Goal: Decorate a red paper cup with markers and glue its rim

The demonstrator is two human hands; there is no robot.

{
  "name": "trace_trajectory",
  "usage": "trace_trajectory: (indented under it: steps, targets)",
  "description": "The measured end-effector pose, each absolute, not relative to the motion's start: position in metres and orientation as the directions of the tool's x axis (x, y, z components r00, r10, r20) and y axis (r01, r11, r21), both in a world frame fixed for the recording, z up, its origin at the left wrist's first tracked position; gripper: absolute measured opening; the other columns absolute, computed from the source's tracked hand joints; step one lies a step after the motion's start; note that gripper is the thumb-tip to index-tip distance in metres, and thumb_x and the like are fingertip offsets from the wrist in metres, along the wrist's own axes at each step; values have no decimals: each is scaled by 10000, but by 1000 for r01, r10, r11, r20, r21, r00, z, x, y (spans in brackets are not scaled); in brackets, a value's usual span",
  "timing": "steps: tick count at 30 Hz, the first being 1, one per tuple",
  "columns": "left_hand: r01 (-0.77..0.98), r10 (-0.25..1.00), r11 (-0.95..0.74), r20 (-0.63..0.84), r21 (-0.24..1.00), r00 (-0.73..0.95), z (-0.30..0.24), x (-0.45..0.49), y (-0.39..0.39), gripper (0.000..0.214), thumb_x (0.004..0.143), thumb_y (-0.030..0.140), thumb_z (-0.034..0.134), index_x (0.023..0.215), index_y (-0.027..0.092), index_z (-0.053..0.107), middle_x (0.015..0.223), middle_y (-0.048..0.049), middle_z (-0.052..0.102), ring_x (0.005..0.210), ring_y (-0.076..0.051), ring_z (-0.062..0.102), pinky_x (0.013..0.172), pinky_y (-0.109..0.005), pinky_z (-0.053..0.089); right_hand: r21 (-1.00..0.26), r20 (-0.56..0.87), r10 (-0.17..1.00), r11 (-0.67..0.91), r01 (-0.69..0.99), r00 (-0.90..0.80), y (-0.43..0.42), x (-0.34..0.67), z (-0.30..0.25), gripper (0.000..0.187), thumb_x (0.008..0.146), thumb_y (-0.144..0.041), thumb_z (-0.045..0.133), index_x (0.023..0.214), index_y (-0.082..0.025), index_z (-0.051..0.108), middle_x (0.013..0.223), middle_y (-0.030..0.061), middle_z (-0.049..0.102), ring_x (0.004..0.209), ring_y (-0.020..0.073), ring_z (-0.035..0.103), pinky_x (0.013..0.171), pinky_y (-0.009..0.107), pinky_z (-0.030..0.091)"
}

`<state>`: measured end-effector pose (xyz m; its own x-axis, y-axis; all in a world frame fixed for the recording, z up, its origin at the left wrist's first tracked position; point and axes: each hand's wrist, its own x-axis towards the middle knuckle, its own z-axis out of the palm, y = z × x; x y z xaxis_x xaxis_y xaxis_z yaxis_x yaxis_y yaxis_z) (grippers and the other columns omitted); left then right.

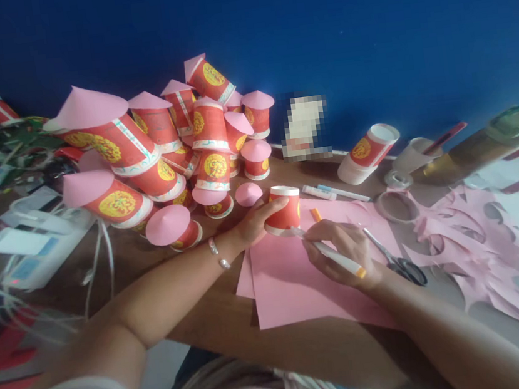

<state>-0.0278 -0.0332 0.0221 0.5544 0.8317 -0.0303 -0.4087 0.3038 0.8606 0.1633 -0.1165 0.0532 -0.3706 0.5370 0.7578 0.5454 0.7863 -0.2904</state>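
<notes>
My left hand is closed around a red paper cup with a white rim and a bit of yellow pattern. The cup is held over pink paper sheets. In my right hand is a white marker with an orange end. Its tip is at the white band along the cup's lower edge; whether it touches I cannot tell. An orange cap lies on the paper just behind my right hand. Scissors with dark handles lie to the right of that hand.
Red cups with pink cone tops are piled at the back left. White cables and a power strip lie on the left. Stacked cups, a tape roll and pink paper scraps are on the right. A blue wall stands behind.
</notes>
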Motion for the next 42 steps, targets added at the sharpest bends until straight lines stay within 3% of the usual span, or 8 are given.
trace_trajectory:
  steps: [19, 42]
  targets:
    - [-410, 842, 275, -12, 870, 539, 20, -28, -34, 413, 834, 515, 841, 965, 165, 666, 878, -26, 670, 828, -163, 612, 786, -298, 465, -198, 797, 465, 805, 560, -387, -116, 159, 55, 157, 967, -80, 638, 994, -222, 577, 718, -28, 724, 562, 112, 683, 543, 216, 528]
    - [-393, 835, 290, -31, 873, 549, 22, -28, -36, 453, 812, 539, 850, 987, 162, 671, 896, -28, 667, 835, -166, 613, 777, -299, 489, -200, 789, 467, 810, 551, -399, -115, 161, 50, 160, 981, -68, 629, 995, -215, 567, 716, -33, 695, 551, 97, 637, 534, 214, 495]
